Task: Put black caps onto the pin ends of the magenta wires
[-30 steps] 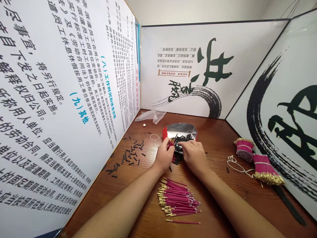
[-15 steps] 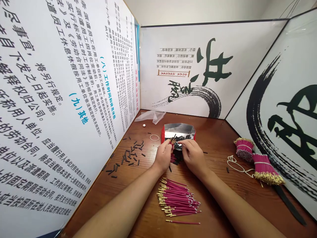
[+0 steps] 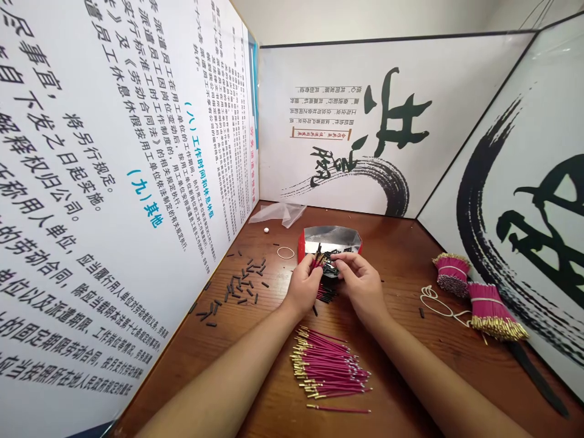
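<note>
My left hand (image 3: 305, 285) is closed around a small bunch of magenta wires (image 3: 319, 260) with gold terminals. At least one tip in the bunch wears a black sleeve. Close by on the right, my right hand (image 3: 364, 283) has thumb and forefinger pinched together; what sits between them is too small to make out. Behind both hands stands a red box with a silver inside (image 3: 332, 233), holding many short black sleeves (image 3: 342, 250). Wires with black ends (image 3: 326, 294) lie on the table between the hands. Nearer me is a pile of magenta wires (image 3: 331, 365).
Loose black sleeves (image 3: 241, 285) are scattered at left. Two banded wire bundles (image 3: 451, 272) stand at right, beside a white cord (image 3: 440, 306) and a black strap (image 3: 538, 380). A rubber band (image 3: 286, 252) and clear plastic (image 3: 285, 214) lie at the back. Printed panels (image 3: 392, 121) enclose the table.
A black sleeve now stands up on a tip in my left hand's bunch. My right hand has turned a little and moved slightly away to the right.
</note>
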The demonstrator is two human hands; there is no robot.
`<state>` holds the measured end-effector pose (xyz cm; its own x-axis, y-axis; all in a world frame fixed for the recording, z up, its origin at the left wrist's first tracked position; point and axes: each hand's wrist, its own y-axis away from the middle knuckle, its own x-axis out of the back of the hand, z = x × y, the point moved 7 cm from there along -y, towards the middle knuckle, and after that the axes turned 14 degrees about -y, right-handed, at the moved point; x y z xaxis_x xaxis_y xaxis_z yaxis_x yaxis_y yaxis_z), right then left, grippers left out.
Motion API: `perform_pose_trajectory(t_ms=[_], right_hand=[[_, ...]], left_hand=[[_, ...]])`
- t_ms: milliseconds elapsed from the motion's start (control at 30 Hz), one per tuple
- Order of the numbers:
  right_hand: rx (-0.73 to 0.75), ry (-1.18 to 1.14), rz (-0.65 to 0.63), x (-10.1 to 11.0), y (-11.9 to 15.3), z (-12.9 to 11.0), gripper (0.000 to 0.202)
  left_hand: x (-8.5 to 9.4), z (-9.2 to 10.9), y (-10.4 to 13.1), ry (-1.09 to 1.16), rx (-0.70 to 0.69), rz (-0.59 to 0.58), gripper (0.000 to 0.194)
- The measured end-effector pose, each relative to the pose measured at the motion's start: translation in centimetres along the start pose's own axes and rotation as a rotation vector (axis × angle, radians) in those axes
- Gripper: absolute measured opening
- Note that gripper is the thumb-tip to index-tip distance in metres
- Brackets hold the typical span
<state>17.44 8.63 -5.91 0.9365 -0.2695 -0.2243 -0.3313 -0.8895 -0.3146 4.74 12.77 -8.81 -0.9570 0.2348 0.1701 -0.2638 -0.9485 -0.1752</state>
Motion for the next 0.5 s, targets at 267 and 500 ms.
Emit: perform_pose_trajectory(t_ms=[267, 500], right_hand=[[-0.064, -0.101, 0.044, 0.35, -0.18, 0.59, 0.028], [-0.065, -0.142, 0.041, 0.45, 0.0, 0.63, 0.026]], left_hand=[[-0.16, 0.21, -0.04, -0.034, -0.066, -0.007, 0.005], [-0.32, 0.39, -0.01, -0.053, -0.092, -0.01, 0.003]])
